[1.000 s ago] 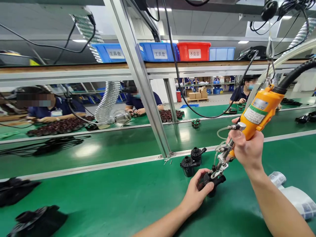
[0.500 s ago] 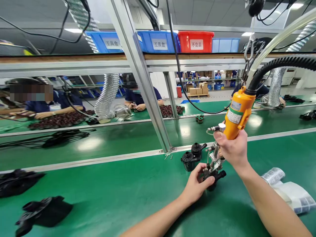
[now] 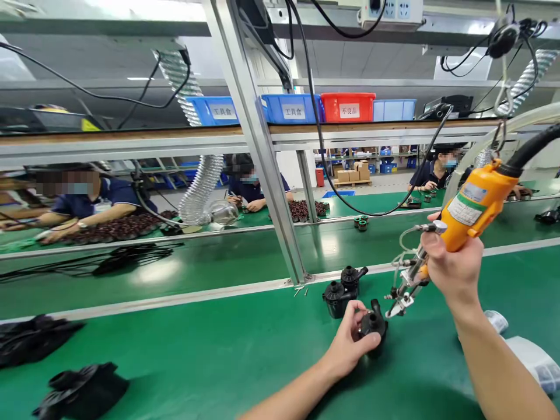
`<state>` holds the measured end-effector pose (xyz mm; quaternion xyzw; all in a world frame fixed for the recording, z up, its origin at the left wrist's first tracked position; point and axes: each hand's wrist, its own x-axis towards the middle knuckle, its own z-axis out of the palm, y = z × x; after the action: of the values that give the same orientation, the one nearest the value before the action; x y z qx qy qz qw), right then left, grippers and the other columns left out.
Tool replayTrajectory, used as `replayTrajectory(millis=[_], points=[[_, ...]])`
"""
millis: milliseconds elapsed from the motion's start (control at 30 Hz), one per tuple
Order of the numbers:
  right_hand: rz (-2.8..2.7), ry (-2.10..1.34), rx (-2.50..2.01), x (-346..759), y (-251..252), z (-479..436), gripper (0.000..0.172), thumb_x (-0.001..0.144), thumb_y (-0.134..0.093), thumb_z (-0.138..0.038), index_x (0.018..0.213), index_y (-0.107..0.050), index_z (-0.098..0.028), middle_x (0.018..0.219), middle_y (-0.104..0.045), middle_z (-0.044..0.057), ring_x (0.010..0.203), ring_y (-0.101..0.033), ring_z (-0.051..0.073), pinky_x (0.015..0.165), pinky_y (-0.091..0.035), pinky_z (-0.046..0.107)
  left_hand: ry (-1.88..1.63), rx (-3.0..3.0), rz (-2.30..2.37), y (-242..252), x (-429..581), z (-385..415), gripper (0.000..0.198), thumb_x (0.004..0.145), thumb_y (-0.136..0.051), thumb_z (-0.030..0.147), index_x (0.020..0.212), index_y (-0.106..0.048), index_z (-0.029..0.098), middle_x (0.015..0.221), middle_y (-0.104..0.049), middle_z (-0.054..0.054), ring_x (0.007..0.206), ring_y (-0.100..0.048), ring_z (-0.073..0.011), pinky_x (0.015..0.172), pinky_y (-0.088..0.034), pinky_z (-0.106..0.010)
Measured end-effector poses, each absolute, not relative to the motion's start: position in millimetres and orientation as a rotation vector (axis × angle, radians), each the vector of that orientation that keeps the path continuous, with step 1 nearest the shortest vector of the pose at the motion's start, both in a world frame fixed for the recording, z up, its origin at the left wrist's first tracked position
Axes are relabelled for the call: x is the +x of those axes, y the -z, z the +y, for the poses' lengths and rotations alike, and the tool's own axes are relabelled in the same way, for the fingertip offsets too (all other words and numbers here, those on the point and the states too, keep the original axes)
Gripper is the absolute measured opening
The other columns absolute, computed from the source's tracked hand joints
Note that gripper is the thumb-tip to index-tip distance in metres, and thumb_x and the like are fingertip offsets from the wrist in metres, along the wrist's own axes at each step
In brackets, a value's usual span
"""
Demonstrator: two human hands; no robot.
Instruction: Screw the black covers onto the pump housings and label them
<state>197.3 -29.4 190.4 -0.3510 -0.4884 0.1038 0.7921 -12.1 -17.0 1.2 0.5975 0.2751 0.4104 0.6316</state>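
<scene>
My left hand [image 3: 350, 338] is closed round a small black pump housing [image 3: 373, 328] on the green bench, thumb in front and fingers behind. The housing's spout points up and away from me. My right hand [image 3: 457, 265] grips an orange electric screwdriver [image 3: 470, 204], which hangs from a hook and has a black corrugated hose at its top. The screwdriver leans, and its metal tip [image 3: 396, 309] is just right of the housing, apart from it. Behind my left hand stand two more black pump housings [image 3: 336, 297], and a few small screws [image 3: 301, 290] lie near the post foot.
An aluminium post [image 3: 262, 157] rises from the bench's back rail. Black parts [image 3: 83, 388] lie at the left, clear plastic packaging [image 3: 531, 359] at the right. A black cable [image 3: 321, 146] hangs in front. Co-workers [image 3: 258, 186] sit across the line. Blue and red bins [image 3: 347, 108] stand on the shelf.
The screwdriver has come off the housing and moved right, now tilted, with my right hand. In my left hand the housing has turned so its spout points away. The camera view has shifted.
</scene>
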Motion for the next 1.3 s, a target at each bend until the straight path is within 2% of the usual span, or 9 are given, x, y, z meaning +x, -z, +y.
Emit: replayTrajectory(millis=[100, 200, 333, 500, 667, 800, 967, 1133, 1300], points=[[-1.068, -0.301, -0.772, 193, -190, -34, 0.039, 0.071, -0.083, -0.043, 0.096, -0.062, -0.021, 0.068, -0.058, -0.003, 0.053, -0.052, 0.012, 0.047, -0.046, 0.026, -1.002, 1.300, 0.629, 4, -5, -15, 0.074, 0.079, -0.084, 0.053, 0.134, -0.042, 0.027, 0.110, -0.065, -0.005, 0.098, -0.063, -0.0205, 0.087, -0.046, -0.032], [-1.046, -0.433, -0.752, 184, -189, -32, 0.041, 0.071, -0.083, -0.041, 0.099, -0.061, -0.021, 0.068, -0.057, -0.004, 0.051, -0.051, 0.011, 0.046, -0.046, 0.025, -0.958, 1.280, 0.623, 8, -5, -9, 0.079, 0.080, -0.084, 0.049, 0.144, -0.044, 0.026, 0.121, -0.066, -0.009, 0.114, -0.063, -0.0255, 0.099, -0.046, -0.037], [-1.049, -0.477, -0.732, 181, -188, -31, 0.040, 0.073, -0.081, -0.044, 0.097, -0.059, -0.022, 0.068, -0.055, -0.004, 0.051, -0.052, 0.012, 0.047, -0.047, 0.027, -0.908, 1.302, 0.631, 7, -9, -1, 0.087, 0.076, -0.089, 0.041, 0.151, -0.047, 0.027, 0.134, -0.066, -0.011, 0.127, -0.060, -0.0298, 0.111, -0.042, -0.043], [-1.060, -0.480, -0.749, 180, -189, -33, 0.045, 0.072, -0.082, -0.048, 0.100, -0.058, -0.023, 0.066, -0.055, -0.005, 0.049, -0.051, 0.012, 0.045, -0.046, 0.027, -0.834, 1.330, 0.622, 3, -11, 5, 0.082, 0.075, -0.089, 0.037, 0.148, -0.054, 0.027, 0.143, -0.063, -0.010, 0.135, -0.056, -0.0316, 0.117, -0.039, -0.046], [-1.125, -0.463, -0.787, 168, -184, -26, 0.043, 0.071, -0.083, -0.050, 0.092, -0.057, -0.022, 0.063, -0.051, -0.005, 0.052, -0.048, 0.011, 0.049, -0.046, 0.026, -0.820, 1.257, 0.646, -1, -10, 5, 0.082, 0.070, -0.092, 0.032, 0.144, -0.057, 0.026, 0.141, -0.067, -0.010, 0.130, -0.060, -0.0310, 0.114, -0.042, -0.047], [-1.198, -0.527, -0.818, 159, -178, -20, 0.046, 0.070, -0.085, -0.049, 0.089, -0.054, -0.022, 0.058, -0.044, -0.009, 0.048, -0.040, 0.009, 0.045, -0.038, 0.024, -0.816, 1.249, 0.647, -6, -8, 2, 0.082, 0.066, -0.094, 0.032, 0.141, -0.061, 0.024, 0.143, -0.065, -0.011, 0.128, -0.061, -0.0319, 0.112, -0.045, -0.047], [-1.165, -0.617, -0.818, 153, -174, -18, 0.049, 0.066, -0.088, -0.049, 0.087, -0.052, -0.022, 0.063, -0.048, -0.008, 0.051, -0.044, 0.009, 0.046, -0.039, 0.024, -0.836, 1.225, 0.690, -12, -8, -1, 0.078, 0.065, -0.094, 0.030, 0.137, -0.062, 0.024, 0.132, -0.071, -0.010, 0.125, -0.061, -0.0311, 0.109, -0.045, -0.045], [-1.165, -0.580, -0.817, 155, -170, -13, 0.047, 0.069, -0.087, -0.047, 0.091, -0.055, -0.020, 0.063, -0.050, -0.007, 0.052, -0.046, 0.010, 0.048, -0.042, 0.024, -0.814, 1.237, 0.672, -11, -8, -4, 0.078, 0.065, -0.095, 0.031, 0.133, -0.057, 0.024, 0.121, -0.072, -0.008, 0.107, -0.066, -0.0246, 0.096, -0.050, -0.038], [-1.085, -0.361, -0.730, 184, -185, -18, 0.044, 0.071, -0.084, -0.047, 0.097, -0.060, -0.020, 0.068, -0.055, -0.005, 0.055, -0.051, 0.011, 0.052, -0.048, 0.025, -1.082, 1.200, 0.764, -2, -6, -11, 0.060, 0.070, -0.093, 0.037, 0.107, -0.048, 0.025, 0.102, -0.068, 0.000, 0.089, -0.065, -0.0155, 0.082, -0.051, -0.028]])
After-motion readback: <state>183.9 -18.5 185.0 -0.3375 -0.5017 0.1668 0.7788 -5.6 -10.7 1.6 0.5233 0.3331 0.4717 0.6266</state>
